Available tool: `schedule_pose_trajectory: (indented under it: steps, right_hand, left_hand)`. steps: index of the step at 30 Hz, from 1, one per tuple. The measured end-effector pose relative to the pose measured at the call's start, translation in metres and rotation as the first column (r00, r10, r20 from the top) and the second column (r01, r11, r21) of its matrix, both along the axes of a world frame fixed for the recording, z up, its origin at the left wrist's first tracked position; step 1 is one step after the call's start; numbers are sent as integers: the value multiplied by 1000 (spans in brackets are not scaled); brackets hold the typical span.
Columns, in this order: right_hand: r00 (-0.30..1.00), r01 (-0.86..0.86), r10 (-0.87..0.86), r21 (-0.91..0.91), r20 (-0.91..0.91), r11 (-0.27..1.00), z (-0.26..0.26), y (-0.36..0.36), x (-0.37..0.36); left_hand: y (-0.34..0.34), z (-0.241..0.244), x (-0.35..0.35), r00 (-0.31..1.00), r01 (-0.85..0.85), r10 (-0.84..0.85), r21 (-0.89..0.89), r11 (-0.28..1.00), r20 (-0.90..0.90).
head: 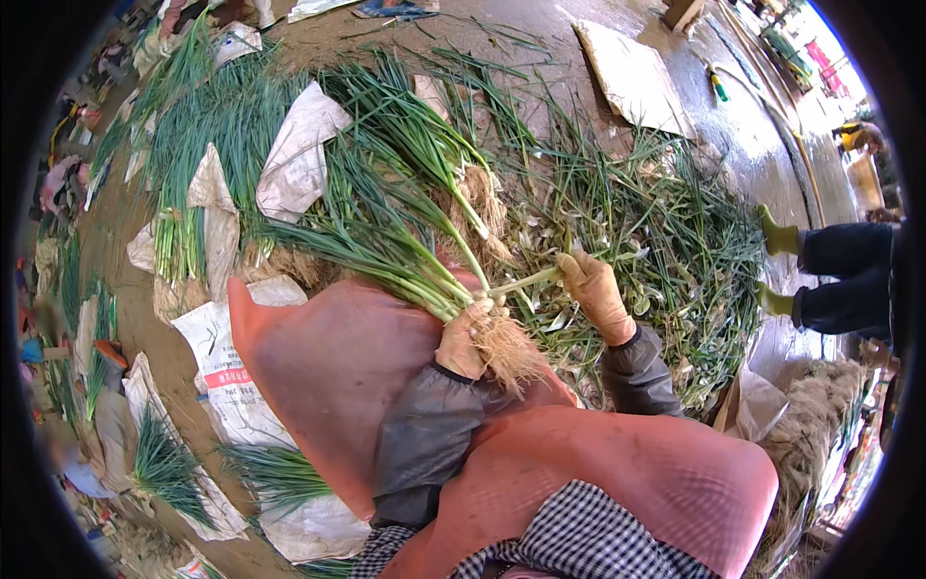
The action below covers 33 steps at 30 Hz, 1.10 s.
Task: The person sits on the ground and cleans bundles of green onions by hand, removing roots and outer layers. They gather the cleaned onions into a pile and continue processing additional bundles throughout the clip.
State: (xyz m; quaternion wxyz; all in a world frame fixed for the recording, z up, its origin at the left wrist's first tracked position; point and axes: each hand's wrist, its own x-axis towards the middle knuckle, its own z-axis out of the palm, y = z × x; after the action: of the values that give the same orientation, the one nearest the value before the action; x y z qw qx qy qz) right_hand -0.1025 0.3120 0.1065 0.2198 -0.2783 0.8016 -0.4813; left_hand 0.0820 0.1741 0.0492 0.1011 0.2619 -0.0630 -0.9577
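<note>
My left hand (464,343), in what looks like a thin tan glove, grips a bunch of scallions or similar green stalks (427,286) just above the roots. The pale, hairy roots (510,347) hang below my fingers, and the long green leaves fan out to the upper left. My right hand (595,295), also apparently gloved, pinches a pale leaf or stalk strip (532,279) that stretches from the bunch. A red plastic apron (347,347) covers my lap beneath my left hand. Under and beyond my right hand lies a heap of stripped leaves (651,246).
More rooted stalks (474,195) lie just ahead. Rows of scallions (217,123) cover the ground at upper left, with woven sacks (300,159) among them. A flat white board or sack (636,76) lies on wet floor. A person in green boots (780,230) stands at right.
</note>
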Motion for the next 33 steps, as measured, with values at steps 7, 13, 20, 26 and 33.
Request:
schedule_pose_trajectory:
  steps: [7, 13, 20, 26, 33]
  right_hand:
    - [963, 166, -178, -74, -202, 983, 0, -5, 12]
    - [876, 482, -461, 182, -143, 857, -67, 58, -91]
    - [913, -312, 341, -153, 224, 938, -6, 28, -14]
    - [834, -493, 479, -21, 273, 870, 13, -3, 21]
    - [906, 97, 327, 882, -271, 461, -164, 153, -96]
  left_hand:
    - [-2, 29, -5, 982, 137, -112, 164, 977, -150]
    - [-1, 24, 0, 964, 37, -4, 117, 992, -267]
    - [-1, 36, -8, 1000, 1, -3, 115, 993, 16]
    - [-6, 17, -2, 984, 116, -118, -26, 993, -136]
    - [-29, 84, 0, 977, -127, 74, -263, 956, -200]
